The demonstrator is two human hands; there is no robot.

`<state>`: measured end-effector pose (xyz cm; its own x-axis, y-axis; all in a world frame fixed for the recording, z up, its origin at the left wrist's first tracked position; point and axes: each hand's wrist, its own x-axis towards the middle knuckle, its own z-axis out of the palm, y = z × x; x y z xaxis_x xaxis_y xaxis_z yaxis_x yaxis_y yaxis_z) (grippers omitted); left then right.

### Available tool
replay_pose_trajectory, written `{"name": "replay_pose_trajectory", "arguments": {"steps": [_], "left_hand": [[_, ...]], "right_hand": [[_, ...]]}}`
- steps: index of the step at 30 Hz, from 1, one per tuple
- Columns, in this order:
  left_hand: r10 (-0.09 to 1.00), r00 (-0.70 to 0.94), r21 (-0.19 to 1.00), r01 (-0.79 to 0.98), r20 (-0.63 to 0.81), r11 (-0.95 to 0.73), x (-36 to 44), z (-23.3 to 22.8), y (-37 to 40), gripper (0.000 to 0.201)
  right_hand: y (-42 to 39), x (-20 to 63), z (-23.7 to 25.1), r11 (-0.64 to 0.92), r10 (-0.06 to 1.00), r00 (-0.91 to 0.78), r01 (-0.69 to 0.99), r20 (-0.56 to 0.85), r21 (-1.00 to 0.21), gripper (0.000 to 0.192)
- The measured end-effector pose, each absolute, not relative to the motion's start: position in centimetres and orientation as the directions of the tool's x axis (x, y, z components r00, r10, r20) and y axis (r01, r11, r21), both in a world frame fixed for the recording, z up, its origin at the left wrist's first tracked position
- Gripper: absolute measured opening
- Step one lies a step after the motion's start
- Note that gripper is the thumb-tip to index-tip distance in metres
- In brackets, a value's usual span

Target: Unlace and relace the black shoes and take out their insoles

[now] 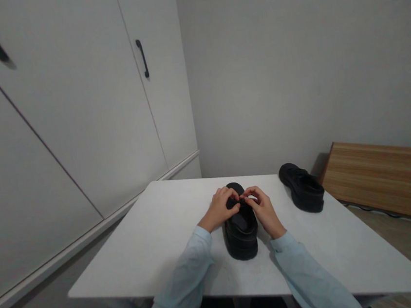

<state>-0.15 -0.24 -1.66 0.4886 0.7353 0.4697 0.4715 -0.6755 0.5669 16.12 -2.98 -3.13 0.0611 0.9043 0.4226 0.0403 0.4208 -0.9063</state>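
Both hands, left and right, fingers pinching the lace on a chunky matte black shoe; its twin at 2 o'clock on the smooth white surface.

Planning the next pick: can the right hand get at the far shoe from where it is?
Probably yes. The far shoe sits on the table to the right hand's side, bare tabletop between them; both hands are busy on the near shoe.

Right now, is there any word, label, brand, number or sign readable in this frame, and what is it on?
None can be read.
Black shoe under both hands: no legible mark.
Second black shoe: no legible mark.
White table, cupboard doors, wooden board: plain.
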Motion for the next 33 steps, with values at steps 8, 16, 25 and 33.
{"name": "replay_pose_trajectory", "arguments": {"steps": [8, 16, 25, 33], "left_hand": [[0.729, 0.478, 0.565, 0.462, 0.49, -0.683, -0.2, -1.8, -0.1, 0.006], [0.723, 0.465, 0.584, 0.43, 0.511, -0.689, -0.1, -1.7, -0.3, 0.012], [0.706, 0.473, 0.615, 0.362, 0.526, -0.701, -0.3, -1.7, -0.3, 0.007], [0.745, 0.421, 0.717, 0.261, 0.518, -0.646, -0.1, -1.4, -0.5, 0.008]], "right_hand": [[-3.7, 16.7, -1.7, 0.521, 0.851, -0.077, 0.24, 0.519, -0.819, 0.012], [-3.5, 16.3, -2.2, 0.511, 0.858, -0.037, 0.177, 0.513, -0.841, 0.006], [-3.3, 16.4, -2.5, 0.451, 0.891, 0.124, -0.157, 0.436, -0.878, 0.007], [-3.5, 16.0, -2.0, 0.402, 0.915, 0.134, -0.279, 0.38, -0.872, 0.009]]}}
